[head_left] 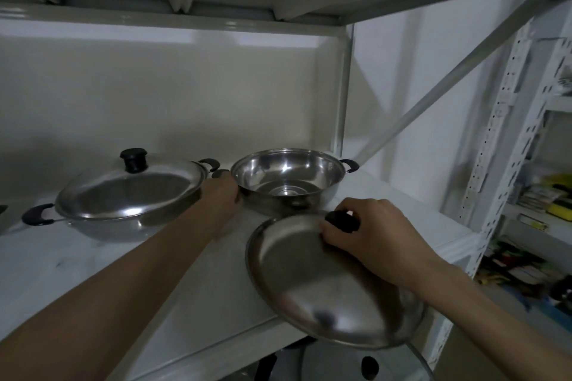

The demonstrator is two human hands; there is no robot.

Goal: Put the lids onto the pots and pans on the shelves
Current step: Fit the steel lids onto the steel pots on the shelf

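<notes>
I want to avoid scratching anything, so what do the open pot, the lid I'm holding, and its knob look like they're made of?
Open pot: probably polished stainless steel, with mirror-like reflections inside. Lid: the same silvery metal, though duller, with softer smeared highlights. Knob: matte black, likely plastic, though the right hand partly covers it.

A storeroom: white slotted-steel shelving (507, 120) holds steel pans (288, 182), with cluttered shelves of packaged goods (544, 195) to its right.
</notes>
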